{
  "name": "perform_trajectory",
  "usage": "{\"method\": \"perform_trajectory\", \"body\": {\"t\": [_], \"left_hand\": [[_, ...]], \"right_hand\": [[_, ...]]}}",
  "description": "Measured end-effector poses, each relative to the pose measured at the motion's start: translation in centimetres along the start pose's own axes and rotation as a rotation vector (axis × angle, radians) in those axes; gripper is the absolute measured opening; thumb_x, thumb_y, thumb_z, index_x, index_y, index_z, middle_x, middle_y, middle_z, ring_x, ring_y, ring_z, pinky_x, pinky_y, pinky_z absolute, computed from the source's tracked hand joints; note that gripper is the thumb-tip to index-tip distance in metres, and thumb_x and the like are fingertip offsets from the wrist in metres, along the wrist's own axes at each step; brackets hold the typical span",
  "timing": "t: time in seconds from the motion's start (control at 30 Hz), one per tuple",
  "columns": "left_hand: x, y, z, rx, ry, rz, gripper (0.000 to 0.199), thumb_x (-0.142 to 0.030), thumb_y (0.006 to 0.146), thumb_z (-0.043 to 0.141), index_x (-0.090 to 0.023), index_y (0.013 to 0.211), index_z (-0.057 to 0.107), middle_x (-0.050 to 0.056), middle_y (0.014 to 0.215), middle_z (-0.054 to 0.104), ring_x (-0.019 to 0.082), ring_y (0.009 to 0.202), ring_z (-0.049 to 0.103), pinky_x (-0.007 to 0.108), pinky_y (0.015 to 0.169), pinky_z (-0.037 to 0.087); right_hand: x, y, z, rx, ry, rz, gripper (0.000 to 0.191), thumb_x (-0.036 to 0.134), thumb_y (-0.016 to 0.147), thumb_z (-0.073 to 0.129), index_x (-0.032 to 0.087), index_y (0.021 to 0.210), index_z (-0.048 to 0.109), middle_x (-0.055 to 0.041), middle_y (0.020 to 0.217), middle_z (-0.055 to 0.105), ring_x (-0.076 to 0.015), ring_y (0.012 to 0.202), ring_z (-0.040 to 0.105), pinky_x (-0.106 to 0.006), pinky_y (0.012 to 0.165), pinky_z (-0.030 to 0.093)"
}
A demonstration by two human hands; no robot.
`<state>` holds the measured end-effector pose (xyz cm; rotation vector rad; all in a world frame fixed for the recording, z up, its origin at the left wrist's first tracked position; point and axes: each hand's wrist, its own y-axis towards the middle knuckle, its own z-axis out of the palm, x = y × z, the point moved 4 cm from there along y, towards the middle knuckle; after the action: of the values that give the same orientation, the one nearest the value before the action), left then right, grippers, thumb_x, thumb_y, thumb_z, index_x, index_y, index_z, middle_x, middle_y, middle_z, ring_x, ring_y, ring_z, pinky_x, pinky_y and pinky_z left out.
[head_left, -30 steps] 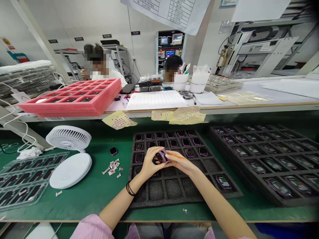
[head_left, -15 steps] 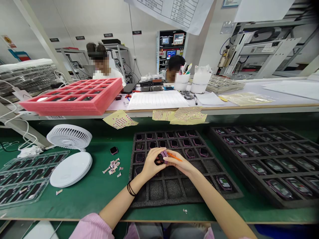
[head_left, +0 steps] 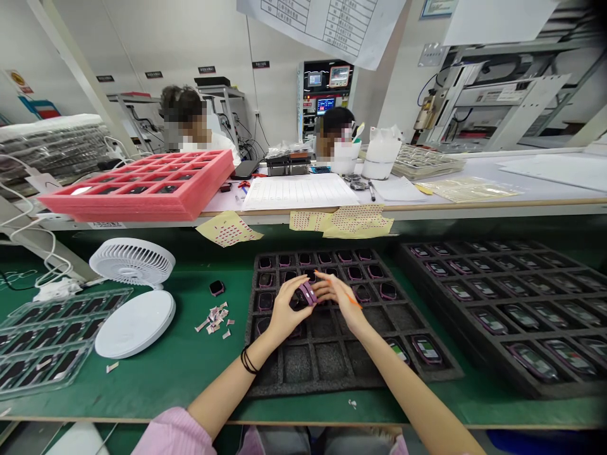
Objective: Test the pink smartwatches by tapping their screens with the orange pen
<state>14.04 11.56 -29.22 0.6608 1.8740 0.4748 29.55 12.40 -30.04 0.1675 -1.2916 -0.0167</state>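
My left hand (head_left: 288, 309) grips a purple smartwatch case (head_left: 307, 292) between thumb and fingers, its edge turned towards the right. My right hand (head_left: 342, 302) is just beside the case, fingertips stretched to its right edge; whether they touch I cannot tell. A thin orange stick-like tool (head_left: 355, 301) is tucked in the right hand, partly hidden by the fingers. Both hands are over a black foam tray (head_left: 327, 387) whose back compartments hold several purple-rimmed watches (head_left: 355, 272). A watch with a lit screen (head_left: 425, 347) lies in its front right compartment.
A second foam tray (head_left: 478, 341) of watches stands right. Left are a white fan (head_left: 135, 322), a lone watch (head_left: 217, 287), scattered paper tabs (head_left: 214, 319) and a clear tray (head_left: 61, 373). A shelf edge (head_left: 275, 218) with a pink foam tray (head_left: 190, 202) runs behind. Two people sit beyond.
My right fingers have opened out and shifted slightly right from the watch case. The case has turned so its purple side shows more. The orange tool has swung within my right hand.
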Motion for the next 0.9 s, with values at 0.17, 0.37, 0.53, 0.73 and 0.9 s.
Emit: {"method": "perform_trajectory", "body": {"t": [0.17,0.37,0.53,0.73,0.9], "left_hand": [[1.2,-0.1,0.1,-0.023,-0.128,-0.247,0.05,-0.016,0.073,0.066,-0.019,0.122,0.055,0.01,0.121,0.063,0.023,0.106,0.063,0.036,0.088,0.054],[1.3,-0.3,0.5,0.0,-0.204,-0.291,0.052,-0.017,0.072,0.067,-0.018,0.122,0.055,0.011,0.123,0.063,0.022,0.103,0.066,0.031,0.081,0.056],[1.3,-0.3,0.5,0.014,-0.181,-0.264,0.052,-0.015,0.072,0.066,-0.018,0.122,0.056,0.012,0.122,0.064,0.021,0.099,0.067,0.031,0.079,0.056],[1.0,-0.3,0.5,0.012,-0.084,-0.192,0.05,-0.012,0.071,0.066,-0.018,0.121,0.058,0.011,0.119,0.065,0.021,0.096,0.066,0.031,0.076,0.055],[0.7,-0.5,0.4,0.011,-0.003,-0.139,0.049,-0.008,0.071,0.064,-0.019,0.118,0.059,0.009,0.116,0.067,0.021,0.098,0.065,0.03,0.074,0.055]], "right_hand": [[1.4,-0.7,-0.7,-0.088,0.032,-0.257,0.043,0.055,0.09,0.049,0.019,0.082,0.072,-0.0051,0.078,0.068,-0.0152,0.062,0.065,-0.027,0.053,0.052],[2.3,-1.5,-0.2,-0.088,-0.053,-0.348,0.047,0.047,0.092,0.048,0.017,0.063,0.071,-0.0046,0.058,0.066,-0.0148,0.05,0.061,-0.029,0.053,0.052],[2.4,-1.3,0.0,-0.079,-0.102,-0.308,0.048,0.049,0.091,0.049,0.018,0.063,0.072,-0.0053,0.058,0.067,-0.0167,0.051,0.062,-0.031,0.054,0.053],[2.8,-1.5,-0.1,-0.143,-0.158,-0.273,0.052,0.056,0.089,0.048,0.02,0.058,0.07,-0.0056,0.055,0.067,-0.0185,0.05,0.062,-0.034,0.055,0.053],[3.0,-1.7,0.2,-0.148,-0.198,-0.293,0.055,0.057,0.09,0.046,0.02,0.055,0.069,-0.0057,0.053,0.066,-0.0186,0.049,0.062,-0.034,0.055,0.053]]}}
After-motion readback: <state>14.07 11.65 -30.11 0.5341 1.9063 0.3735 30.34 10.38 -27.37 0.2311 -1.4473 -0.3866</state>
